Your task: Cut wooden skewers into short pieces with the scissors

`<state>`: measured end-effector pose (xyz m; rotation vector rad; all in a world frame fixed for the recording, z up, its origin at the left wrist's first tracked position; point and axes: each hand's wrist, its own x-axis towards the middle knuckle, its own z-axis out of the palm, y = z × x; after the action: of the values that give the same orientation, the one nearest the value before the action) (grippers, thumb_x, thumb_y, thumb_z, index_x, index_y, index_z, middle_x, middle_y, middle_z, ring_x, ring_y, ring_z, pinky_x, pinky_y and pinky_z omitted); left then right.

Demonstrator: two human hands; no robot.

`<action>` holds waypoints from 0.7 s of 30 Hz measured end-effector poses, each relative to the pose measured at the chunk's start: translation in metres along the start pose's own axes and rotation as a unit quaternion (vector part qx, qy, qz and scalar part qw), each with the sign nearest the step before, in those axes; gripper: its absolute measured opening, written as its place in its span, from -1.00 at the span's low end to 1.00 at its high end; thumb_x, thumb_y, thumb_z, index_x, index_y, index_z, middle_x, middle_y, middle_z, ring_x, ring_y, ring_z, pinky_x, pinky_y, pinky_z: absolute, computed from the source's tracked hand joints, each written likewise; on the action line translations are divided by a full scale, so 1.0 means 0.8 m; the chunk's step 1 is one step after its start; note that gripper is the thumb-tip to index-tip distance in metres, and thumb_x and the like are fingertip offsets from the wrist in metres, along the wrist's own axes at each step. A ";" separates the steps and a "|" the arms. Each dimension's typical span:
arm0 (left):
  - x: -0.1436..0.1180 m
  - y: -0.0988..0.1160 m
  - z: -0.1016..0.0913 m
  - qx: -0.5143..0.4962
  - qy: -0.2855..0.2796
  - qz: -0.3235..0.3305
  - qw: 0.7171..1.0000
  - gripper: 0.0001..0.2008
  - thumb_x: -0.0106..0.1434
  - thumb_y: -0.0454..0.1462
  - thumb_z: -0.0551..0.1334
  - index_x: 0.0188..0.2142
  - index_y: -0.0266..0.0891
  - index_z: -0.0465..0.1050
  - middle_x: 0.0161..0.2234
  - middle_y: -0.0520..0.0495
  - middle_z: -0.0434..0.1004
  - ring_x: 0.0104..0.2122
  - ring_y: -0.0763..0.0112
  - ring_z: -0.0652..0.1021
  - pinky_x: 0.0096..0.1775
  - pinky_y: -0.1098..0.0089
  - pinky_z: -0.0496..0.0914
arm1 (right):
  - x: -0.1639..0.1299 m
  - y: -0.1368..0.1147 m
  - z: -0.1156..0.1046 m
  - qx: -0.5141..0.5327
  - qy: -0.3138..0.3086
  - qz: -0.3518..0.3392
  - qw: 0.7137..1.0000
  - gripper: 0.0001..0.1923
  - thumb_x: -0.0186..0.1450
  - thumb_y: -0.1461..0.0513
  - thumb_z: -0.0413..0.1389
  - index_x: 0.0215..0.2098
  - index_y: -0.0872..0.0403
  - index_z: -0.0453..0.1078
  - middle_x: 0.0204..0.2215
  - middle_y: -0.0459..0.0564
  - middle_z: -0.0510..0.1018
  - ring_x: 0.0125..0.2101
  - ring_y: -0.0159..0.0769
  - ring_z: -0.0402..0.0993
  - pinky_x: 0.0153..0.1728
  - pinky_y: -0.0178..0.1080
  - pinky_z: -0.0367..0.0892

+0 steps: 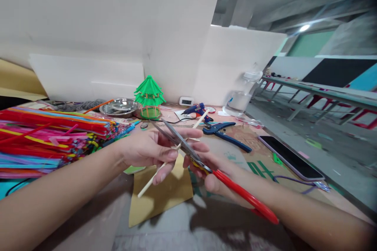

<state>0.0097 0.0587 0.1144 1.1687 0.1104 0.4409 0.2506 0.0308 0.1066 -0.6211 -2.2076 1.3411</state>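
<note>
Red-hdl scissors (231,183) (x1) clamped in our R hand (219,162); cream stick (150,182) (x1) pinched in L hand (156,149), at blades (183,142). Bench (338,202): 1 phone (290,159), 1 glue gun (193,110); grey flr (344,153) beyond.

Bold green lettering (260,169), seemingly "Hu" though the reading is uncertain, stands on a brown sheet (256,157) at right. Near it sits a small green crown-like emblem (232,156). Digits on the white digital timer (186,101) are too small to read; faint print (188,242) in the foreground is blurred.
</note>
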 end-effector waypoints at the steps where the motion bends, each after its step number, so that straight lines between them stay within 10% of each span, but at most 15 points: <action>1: 0.000 0.000 0.000 -0.003 0.006 -0.003 1.000 -0.54 0.31 -0.33 0.32 0.16 0.07 0.46 0.00 -0.10 0.65 -0.61 0.57 0.59 -0.61 0.64 0.42 | -0.002 0.001 -0.001 0.011 -0.001 -0.003 1.000 -0.36 0.31 -0.16 0.15 0.22 -0.03 0.31 -0.08 0.06 0.44 -0.18 -0.22 0.41 -0.16 -0.17 0.41; 21: -0.001 0.003 -0.008 -0.006 0.053 0.023 0.998 -0.57 0.25 -0.36 0.38 0.09 0.00 0.53 0.18 -0.15 0.51 -0.56 0.52 0.64 -0.54 0.57 0.54 | 0.001 0.013 0.001 0.025 0.032 0.071 0.997 -0.45 0.15 -0.21 0.28 -0.27 0.05 0.33 -0.46 -0.14 0.27 -0.47 -0.39 0.15 -0.53 -0.33 0.10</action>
<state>0.0061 0.0646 0.1140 1.1381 0.1716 0.5441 0.2506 0.0350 0.0973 -0.8033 -2.1054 1.4215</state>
